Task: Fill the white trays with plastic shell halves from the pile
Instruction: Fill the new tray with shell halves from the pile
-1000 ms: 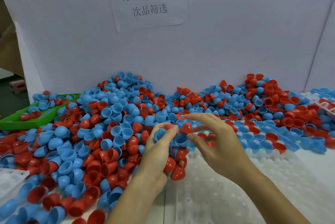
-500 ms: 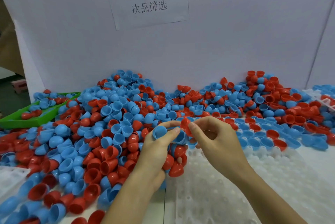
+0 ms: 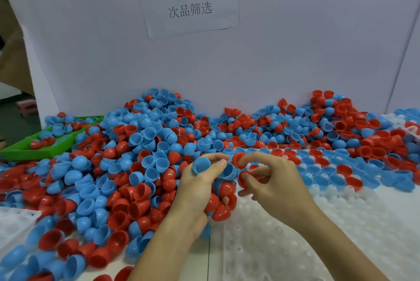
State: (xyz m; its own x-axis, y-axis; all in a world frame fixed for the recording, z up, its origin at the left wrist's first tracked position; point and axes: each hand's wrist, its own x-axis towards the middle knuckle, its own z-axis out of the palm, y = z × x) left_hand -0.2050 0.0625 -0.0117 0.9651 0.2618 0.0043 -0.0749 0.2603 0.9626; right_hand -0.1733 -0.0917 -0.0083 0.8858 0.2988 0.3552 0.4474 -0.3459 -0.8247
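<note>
Shell pile (image 3: 141,167) left of tray (image 3: 295,246); bin (image 3: 29,151) far left.

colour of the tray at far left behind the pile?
Green. The tray holds a few blue and red shell halves; the head view shows it clearly.

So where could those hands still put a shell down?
The white tray has bare cups below its filled far rows, right of the right hand. The pile left of the left hand is packed.

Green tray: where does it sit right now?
In the head view, the green tray sits far left at the pile's edge, beside the white backboard, holding some shell halves.
</note>
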